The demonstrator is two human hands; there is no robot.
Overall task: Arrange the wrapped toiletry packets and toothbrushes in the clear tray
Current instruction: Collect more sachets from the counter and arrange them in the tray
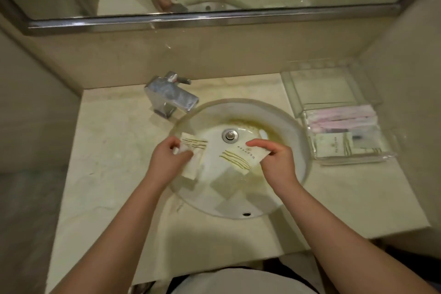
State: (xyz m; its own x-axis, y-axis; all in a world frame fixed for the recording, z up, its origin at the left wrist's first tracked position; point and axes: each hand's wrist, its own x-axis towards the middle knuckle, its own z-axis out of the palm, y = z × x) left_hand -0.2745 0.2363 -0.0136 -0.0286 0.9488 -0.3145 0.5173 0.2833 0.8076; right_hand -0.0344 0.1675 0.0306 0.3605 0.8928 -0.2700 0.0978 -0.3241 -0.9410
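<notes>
Over the round sink, my left hand (168,157) grips a cream wrapped packet (193,150) with gold stripes. My right hand (276,160) pinches a second cream packet (238,156) with gold stripes and small print, held flat above the drain. The clear tray (334,88) stands on the counter at the right. Its near compartment holds pink wrapped toothbrushes (341,117) lying crosswise and more cream packets (334,145) in front of them. Its far compartment looks bare.
A chrome faucet (170,96) stands at the sink's back left. The white sink basin (281,117) fills the counter's middle, with a drain plug (230,135). A mirror with a metal frame (214,18) runs along the back wall. Walls close in on both sides.
</notes>
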